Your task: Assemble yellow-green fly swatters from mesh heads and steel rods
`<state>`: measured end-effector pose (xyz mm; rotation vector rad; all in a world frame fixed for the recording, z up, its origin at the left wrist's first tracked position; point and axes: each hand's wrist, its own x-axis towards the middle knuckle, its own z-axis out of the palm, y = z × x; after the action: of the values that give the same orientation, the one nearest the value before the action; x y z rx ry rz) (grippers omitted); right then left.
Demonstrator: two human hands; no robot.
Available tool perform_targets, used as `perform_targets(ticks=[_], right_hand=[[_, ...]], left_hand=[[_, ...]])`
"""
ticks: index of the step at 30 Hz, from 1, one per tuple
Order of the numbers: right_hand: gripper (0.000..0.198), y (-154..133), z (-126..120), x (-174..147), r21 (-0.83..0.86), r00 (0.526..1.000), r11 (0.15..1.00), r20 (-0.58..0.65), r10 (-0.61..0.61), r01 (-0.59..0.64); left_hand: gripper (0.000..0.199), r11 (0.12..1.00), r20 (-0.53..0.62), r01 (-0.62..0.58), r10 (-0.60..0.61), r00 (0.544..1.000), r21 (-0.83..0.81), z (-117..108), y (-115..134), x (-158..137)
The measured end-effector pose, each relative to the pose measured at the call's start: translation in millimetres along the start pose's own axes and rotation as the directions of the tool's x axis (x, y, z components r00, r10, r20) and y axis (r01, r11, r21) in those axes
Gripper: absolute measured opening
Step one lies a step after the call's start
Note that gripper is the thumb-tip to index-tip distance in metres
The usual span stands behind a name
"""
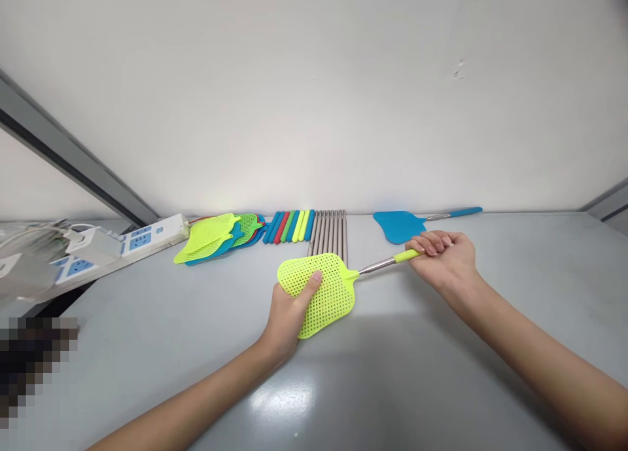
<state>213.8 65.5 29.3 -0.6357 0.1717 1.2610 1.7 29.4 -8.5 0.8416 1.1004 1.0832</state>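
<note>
Holding a yellow swatter (336, 300) in both hands, set apart and closed on opposite ends of it. Clasping the perforated head with the left hand (285, 313), laying the thumb over the upper face and hiding most of the fingers beneath. Gripping the yellow handle sleeve (405, 256) with the right hand (446, 262), turning the palm upward, curling the fingers in, and showing the bare metal shaft (377, 266) between sleeve and head. Held over the grey table (147, 326), in front of a row of metal rods (332, 232) and partly covering their near ends. Lined up just left of those rods, in blue, red, green and yellow: a row of loose sleeves (290, 227). Piled farther left, overlapping, with yellow on top of blue, green and red: spare swatter heads (210, 234). Beyond the right hand, lying near the wall (314, 97): a blue swatter (395, 226), with shaft and blue sleeve pointing right. At far left, beside the pile: a white power strip (167, 232).
</note>
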Motion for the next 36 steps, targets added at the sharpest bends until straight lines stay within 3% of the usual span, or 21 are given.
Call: perform_targets(ticks=[24, 36], right_hand=[[0.020, -7.6, -4.6, 6.9, -0.104, 0.997, 0.993, -0.044, 0.057, -0.062], [0.021, -5.7, -4.0, 7.7, -0.085, 0.996, 0.994, -0.051, 0.071, -0.075]], left_hand=[[0.038, 0.996, 0.068, -0.088, 0.089, 0.994, -0.020, -1.2, -4.5, 3.5], [0.040, 0.998, 0.044, -0.069, 0.069, 0.997, -0.004, 0.0, -1.8, 2.0]])
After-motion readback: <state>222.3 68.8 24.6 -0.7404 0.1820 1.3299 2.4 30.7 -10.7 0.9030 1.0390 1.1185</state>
